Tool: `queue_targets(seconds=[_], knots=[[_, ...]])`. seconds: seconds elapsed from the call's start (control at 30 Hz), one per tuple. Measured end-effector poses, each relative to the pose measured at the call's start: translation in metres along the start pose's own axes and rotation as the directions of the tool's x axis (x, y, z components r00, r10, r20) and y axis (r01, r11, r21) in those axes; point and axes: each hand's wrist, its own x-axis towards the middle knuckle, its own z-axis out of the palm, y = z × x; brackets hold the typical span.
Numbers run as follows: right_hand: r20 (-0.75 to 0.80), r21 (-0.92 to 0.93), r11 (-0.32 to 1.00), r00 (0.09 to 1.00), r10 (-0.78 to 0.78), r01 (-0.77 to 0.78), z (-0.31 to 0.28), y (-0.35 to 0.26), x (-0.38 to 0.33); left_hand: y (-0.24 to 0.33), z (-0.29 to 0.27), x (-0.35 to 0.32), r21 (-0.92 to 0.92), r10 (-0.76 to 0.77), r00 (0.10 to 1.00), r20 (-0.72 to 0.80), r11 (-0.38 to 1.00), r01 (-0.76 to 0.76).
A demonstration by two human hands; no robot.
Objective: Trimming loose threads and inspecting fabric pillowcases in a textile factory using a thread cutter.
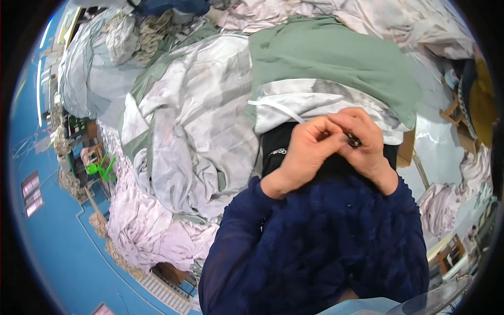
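Note:
Close together over my lap, my left hand (311,148) and my right hand (366,140) meet at the fingertips. The left thumb and fingers are pinched; what they hold is too small to make out. Curled in the right hand is a small dark object (353,139), mostly covered by the fingers. A narrow white fabric strip (278,108) runs from the cloth and disappears behind the left hand. Just beyond the hands lies a green fabric piece (331,58) with a white and grey patterned panel (320,100). Below them a black cloth (273,142) covers my lap.
Rumpled grey-white fabric (199,115) spreads to the left, with a pale pink heap (144,215) nearer. More fabric (409,23) is piled at the far side. A green plastic chair (102,168) stands on the blue floor (68,252). A cardboard box (406,149) is to the right.

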Motion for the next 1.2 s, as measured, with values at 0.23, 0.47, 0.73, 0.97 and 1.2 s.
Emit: queue_targets(seconds=[0.23,0.47,0.73,0.97,1.2], knots=[[-0.32,-0.426,0.905,0.939,-0.129,-0.021,-0.052,0.001,-0.065,-0.041,0.054,0.012,-0.209,-0.239,0.922,0.304,0.928,0.309],[-0.446,-0.334,0.912,0.892,0.071,-0.24,-0.107,-0.009,-0.113,-0.034,0.078,0.017,-0.098,-0.442,0.809,0.388,0.853,0.513],[-0.785,-0.229,0.703,0.555,0.276,-0.673,-0.234,0.047,-0.205,0.001,0.031,0.024,0.418,-0.158,0.976,0.152,0.905,0.081],[-0.644,-0.576,0.161,0.567,0.514,-0.801,-0.266,0.12,-0.266,0.02,-0.028,0.046,0.787,0.467,0.884,0.024,0.536,-0.304],[-0.646,-0.335,0.718,0.704,0.296,-0.61,-0.2,0.076,-0.176,0.023,-0.06,0.078,0.931,0.443,0.821,0.361,-0.122,-0.344]])
